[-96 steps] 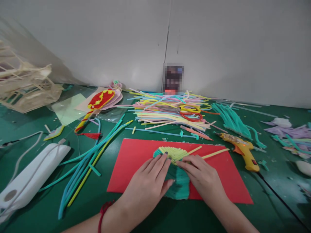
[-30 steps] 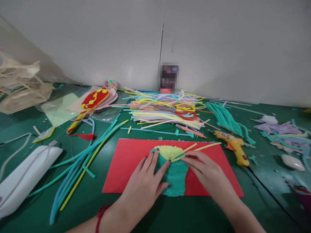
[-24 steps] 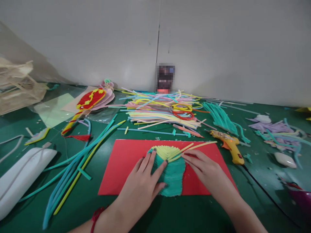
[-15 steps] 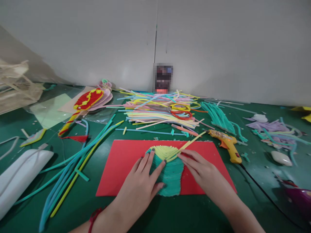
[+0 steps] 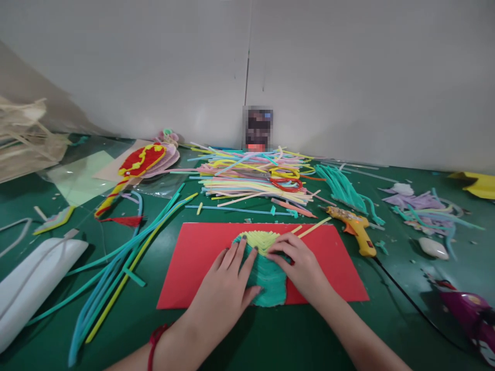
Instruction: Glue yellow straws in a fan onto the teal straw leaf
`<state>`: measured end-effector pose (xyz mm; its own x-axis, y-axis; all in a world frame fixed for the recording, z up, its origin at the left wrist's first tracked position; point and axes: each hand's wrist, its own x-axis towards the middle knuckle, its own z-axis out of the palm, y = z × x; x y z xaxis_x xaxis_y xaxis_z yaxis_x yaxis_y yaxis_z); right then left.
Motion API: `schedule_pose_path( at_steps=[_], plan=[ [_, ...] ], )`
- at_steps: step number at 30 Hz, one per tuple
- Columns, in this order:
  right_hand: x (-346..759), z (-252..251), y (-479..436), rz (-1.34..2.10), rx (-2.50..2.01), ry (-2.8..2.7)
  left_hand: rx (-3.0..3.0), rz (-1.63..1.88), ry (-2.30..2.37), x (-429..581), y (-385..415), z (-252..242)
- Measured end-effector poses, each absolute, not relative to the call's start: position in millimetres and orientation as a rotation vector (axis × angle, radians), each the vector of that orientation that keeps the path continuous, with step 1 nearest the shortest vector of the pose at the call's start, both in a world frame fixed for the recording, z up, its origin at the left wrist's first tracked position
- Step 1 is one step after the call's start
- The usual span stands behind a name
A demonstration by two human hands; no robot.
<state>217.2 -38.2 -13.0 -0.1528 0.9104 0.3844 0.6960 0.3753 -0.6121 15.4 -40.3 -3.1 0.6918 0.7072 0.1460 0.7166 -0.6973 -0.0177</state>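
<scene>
At the near edge of the red sheet (image 5: 189, 263) the teal-and-yellow woven piece (image 5: 270, 282) lies under both hands: left hand (image 5: 228, 281) flat, fingers spread, right hand (image 5: 299, 264) (fingers bent, gripping nothing) pressing its yellow top, glue gun (image 5: 355, 229) off the sheet's far right corner.

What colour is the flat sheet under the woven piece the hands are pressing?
The sheet is plain red, seen clearly in the head view.

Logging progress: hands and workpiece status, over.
Left hand flat on teal-and-yellow foam-strip fan. Right hand fingertips on its yellow top, grip unclear. Fan on red rectangular sheet; yellow glue gun apart.
</scene>
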Motion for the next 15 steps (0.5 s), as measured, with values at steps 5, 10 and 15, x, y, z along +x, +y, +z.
schedule_pose_path(
  at_steps=[5, 10, 15],
  plan=[
    [220.2, -3.5, -34.6, 0.285, -1.317, -2.069, -2.839, -0.222, -1.207, 16.8, -39.7, -3.3],
    [224.0, 8.6, -28.2, 0.267, -1.284, -2.244, -2.859, -0.254, -1.246, 18.4, -40.2, -4.2],
    [223.3, 9.6, -26.9, 0.317, -1.294, -2.279, -2.837, -0.243, -1.266, 20.7, -41.5, -4.5]
  ],
)
